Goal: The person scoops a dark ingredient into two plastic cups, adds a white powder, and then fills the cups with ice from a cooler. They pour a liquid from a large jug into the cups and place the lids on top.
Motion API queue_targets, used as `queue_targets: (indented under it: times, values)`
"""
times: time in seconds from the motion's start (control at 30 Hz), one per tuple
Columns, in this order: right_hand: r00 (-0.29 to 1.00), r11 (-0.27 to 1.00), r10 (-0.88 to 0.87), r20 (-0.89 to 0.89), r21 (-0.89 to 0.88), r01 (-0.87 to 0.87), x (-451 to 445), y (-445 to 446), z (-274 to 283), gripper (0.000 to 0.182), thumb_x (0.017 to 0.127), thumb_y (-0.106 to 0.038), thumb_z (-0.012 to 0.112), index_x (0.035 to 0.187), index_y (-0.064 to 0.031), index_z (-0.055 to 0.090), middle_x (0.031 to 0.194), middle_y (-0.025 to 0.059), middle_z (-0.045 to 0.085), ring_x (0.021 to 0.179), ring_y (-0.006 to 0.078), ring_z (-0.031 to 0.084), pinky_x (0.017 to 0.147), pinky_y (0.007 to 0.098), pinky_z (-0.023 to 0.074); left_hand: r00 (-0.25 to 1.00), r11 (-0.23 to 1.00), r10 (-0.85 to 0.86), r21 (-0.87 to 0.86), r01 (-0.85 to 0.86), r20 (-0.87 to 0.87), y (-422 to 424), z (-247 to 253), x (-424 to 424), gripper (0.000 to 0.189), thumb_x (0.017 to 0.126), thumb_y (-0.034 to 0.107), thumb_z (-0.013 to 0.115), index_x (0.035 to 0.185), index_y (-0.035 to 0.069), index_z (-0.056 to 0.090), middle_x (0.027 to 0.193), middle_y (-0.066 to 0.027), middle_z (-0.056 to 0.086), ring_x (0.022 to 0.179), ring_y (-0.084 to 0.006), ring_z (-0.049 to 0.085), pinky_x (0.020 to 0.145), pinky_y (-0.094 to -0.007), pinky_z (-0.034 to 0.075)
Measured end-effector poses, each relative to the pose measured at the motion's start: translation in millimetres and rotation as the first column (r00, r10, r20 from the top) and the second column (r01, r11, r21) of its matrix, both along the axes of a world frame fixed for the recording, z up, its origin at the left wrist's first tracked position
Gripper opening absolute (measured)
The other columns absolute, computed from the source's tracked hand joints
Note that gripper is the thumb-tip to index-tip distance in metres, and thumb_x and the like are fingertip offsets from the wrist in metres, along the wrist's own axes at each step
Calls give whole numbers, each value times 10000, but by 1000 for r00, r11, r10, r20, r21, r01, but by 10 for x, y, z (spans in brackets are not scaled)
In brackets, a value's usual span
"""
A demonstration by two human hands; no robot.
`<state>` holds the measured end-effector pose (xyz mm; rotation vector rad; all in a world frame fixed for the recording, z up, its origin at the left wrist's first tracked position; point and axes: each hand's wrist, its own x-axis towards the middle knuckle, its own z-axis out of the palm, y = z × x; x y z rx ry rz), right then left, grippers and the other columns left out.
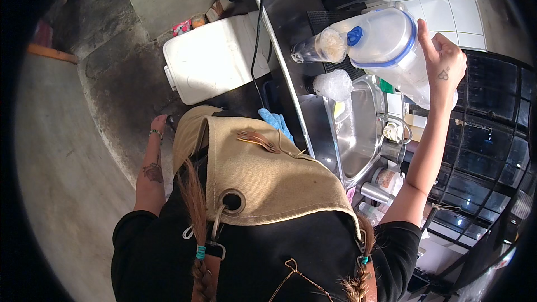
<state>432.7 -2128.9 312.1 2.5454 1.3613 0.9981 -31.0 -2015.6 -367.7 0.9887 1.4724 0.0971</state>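
My right hand [447, 65] is closed around the side of a translucent plastic pitcher [413, 77]. Its lid has a blue rim and a round blue spout cap [355, 36]. The pitcher leans, lid towards a clear cup [308, 50] topped with ice. In this view the spout cap overlaps the area beside that cup's rim; I see no stream of liquid. A second cup filled with ice [334, 84] stands by the sink corner. Low at my left side, my left hand [158, 123] has its fingers curled. A small dark thing shows beside it, and whether I hold it is unclear.
A steel sink [343, 157] lies right of the counter's metal edge [289, 73]. A white lidded bin [214, 56] stands below, with a black cable [254, 56] hanging over it. A blue cloth [277, 122] is near my apron. Jars and a metal tumbler [376, 193] line the sink's side.
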Motion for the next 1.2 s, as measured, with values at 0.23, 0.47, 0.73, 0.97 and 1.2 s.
queue_targets:
  times: [0.23,0.47,0.73,0.97,1.2]
  values:
    - [992,1000,4,-129,9,-3,232,37,39,699,758,-643,616,493,-5,509,420,62,369,409,181,362,466,312,388,991,979,-135,152,137,-25,51,-131,-74,389,816,316,634,1030,-8,664,817,-39,638,760,-137,572,714,-285,458]
    - [982,997,-77,-174,-17,75,296,96,45,697,757,-639,618,480,-9,503,422,54,352,436,153,349,477,312,366,999,999,32,16,-33,36,-12,-105,29,371,825,320,627,995,-8,661,783,-19,610,699,-110,530,644,-269,441]
    - [965,993,-115,-237,-34,111,393,147,89,682,765,-632,613,491,-11,542,423,47,384,443,135,403,491,286,367,999,999,-2,39,1,37,-10,12,43,368,825,344,621,952,0,655,731,5,582,649,-93,510,583,-264,427]
    - [991,996,-39,-125,-85,28,345,228,67,696,773,-651,582,494,-15,542,427,103,424,425,217,459,486,338,398,998,995,-14,97,8,58,-18,-151,-53,354,818,340,629,956,17,671,740,0,599,632,-100,522,580,-273,434]
    - [995,983,-82,-57,-170,72,275,272,54,701,786,-657,552,503,-15,551,454,159,468,453,325,502,488,375,414,986,969,-163,185,163,-17,36,-297,-77,367,816,329,627,992,12,682,778,-8,624,700,-108,550,654,-268,450]
